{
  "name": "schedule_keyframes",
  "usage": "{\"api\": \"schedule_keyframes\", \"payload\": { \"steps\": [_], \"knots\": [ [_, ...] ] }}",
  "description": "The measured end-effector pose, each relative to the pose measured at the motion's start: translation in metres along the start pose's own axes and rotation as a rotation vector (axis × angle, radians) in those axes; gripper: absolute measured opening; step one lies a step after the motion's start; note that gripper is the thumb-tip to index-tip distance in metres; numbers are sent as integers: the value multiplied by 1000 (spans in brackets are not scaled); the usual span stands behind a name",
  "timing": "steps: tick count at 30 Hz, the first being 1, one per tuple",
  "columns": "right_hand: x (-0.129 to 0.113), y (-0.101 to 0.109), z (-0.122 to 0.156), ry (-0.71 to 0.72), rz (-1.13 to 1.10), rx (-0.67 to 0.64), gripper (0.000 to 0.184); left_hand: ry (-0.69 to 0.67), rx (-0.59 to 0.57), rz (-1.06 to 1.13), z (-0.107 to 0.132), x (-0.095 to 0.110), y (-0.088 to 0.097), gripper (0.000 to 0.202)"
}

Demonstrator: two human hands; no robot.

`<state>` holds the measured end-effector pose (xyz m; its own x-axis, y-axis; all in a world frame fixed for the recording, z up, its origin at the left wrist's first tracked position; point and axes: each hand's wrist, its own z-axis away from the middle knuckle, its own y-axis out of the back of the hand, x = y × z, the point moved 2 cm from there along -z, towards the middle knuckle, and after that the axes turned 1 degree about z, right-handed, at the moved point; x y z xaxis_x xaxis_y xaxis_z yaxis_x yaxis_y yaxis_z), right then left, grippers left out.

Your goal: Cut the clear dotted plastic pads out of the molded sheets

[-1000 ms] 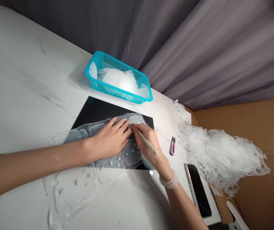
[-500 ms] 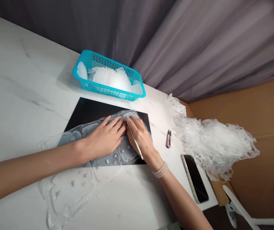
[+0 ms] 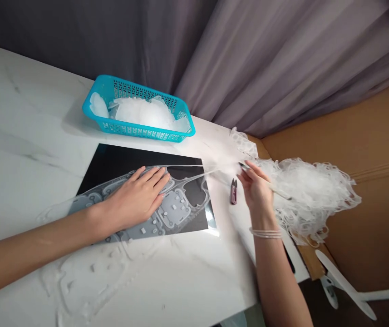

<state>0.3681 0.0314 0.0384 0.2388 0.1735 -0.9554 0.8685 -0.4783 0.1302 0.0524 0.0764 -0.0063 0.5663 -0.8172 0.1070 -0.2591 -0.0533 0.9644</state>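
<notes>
My left hand lies flat, fingers stretched, on a translucent moulded rubbery sheet with raised panels and small pegs. Part of the sheet rests on a black mat; the rest spreads over the table. My right hand, raised to the right, is closed around a slim white stick-like tool with a dark tip. From the sheet, thin clear strands stretch towards its fingertips, where a whitish piece is blurred. An opening in the sheet shows the black mat near its right end.
A blue basket with whitish translucent pieces stands at the back. Small pink thread snips lie beside my right hand. A heap of clear stringy scraps fills the right side, by a cardboard wall. My right forearm mostly covers a phone.
My right hand has moved right, off the sheet, drawing strands out with it and leaving an opening in the sheet. My left hand stays on the sheet. The view has shifted slightly.
</notes>
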Motion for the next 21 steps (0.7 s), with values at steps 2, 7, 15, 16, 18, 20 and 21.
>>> {"api": "schedule_keyframes", "payload": {
  "steps": [2, 7, 15, 16, 18, 20, 21],
  "knots": [
    [-6, 35, -7, -8, -68, 39, 6, 12, 7, 40, -1, -2, 2, 51],
    [-29, 35, 4, -39, -199, 30, 12, 90, 10, 249, -12, -7, 20, 47],
    [-66, -58, 49, -232, -438, -302, 23, 411, -115, 1484, -27, 16, 77, 40],
    [-70, -62, 54, -240, -437, -328, 23, 393, -167, 1613, -26, 20, 80, 37],
    [-74, -66, 61, -258, -429, -351, 23, 412, -224, 1717, -23, 21, 84, 26],
    [-74, -66, 64, -286, -416, -355, 23, 462, -220, 1698, -20, 18, 86, 20],
    [-73, -65, 65, -300, -414, -359, 24, 475, -214, 1677, -18, 16, 88, 19]
  ]
}}
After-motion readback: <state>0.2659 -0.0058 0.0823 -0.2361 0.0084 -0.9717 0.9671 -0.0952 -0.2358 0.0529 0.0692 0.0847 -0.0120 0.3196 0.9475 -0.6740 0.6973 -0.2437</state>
